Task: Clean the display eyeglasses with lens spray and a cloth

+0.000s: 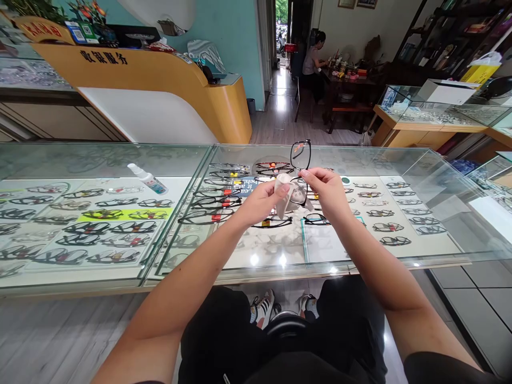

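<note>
Over the glass counter, my right hand [326, 192] grips a pair of black-framed eyeglasses [301, 156] between thumb and fingers. The frame is held on edge, one lens above the other. Just left of it, my left hand [260, 202] is closed on a whitish cleaning cloth [281, 207], which hangs down beside the lower lens. Whether the cloth touches that lens I cannot tell. A white spray bottle [149, 179] with a label lies tilted on the counter to the left.
Rows of eyeglasses [216, 216] sit on and inside the glass display counter [256, 274] in front of me. Beyond it stand a wooden cashier desk [228, 106] and another glass case [432, 114]. A person [314, 64] sits at a dark table further back.
</note>
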### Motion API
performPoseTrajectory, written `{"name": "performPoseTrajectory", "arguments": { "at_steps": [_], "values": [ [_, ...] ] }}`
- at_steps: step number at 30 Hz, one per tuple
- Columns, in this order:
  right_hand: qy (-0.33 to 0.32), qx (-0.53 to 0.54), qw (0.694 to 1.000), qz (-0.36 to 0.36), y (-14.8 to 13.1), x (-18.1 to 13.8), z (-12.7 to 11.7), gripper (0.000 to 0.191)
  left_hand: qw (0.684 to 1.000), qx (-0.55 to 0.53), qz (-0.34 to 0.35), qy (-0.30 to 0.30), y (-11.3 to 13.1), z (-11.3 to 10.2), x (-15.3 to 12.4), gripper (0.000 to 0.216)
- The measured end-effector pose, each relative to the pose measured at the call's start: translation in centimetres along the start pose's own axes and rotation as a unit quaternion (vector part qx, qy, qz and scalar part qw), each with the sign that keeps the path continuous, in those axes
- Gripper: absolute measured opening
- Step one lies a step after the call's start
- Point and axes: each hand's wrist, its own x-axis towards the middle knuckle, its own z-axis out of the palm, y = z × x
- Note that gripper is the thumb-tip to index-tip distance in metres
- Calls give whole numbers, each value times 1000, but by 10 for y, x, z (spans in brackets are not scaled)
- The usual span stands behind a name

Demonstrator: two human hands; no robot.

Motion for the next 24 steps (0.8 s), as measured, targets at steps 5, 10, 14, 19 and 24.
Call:
{"name": "performPoseTrajectory", "arguments": {
  "at_steps": [5,10,14,19,24],
  "values": [
    [-10,19,1000,5,1,-5,5,41,1000,-2,17,6,5,7,-1,59],
    [3,18,1000,20,1,-7,7,45,999,-52,2,6,9,13,-4,61],
    [3,21,999,40,0,-7,8,49,997,-81,-6,9,10,16,-5,61],
    [-42,47,998,23,0,-9,9,39,992,-113,-24,49,7,18,-4,60],
    [-56,34,998,7,-1,-9,10,38,987,-139,-53,63,8,20,-6,65]
  ]
}}
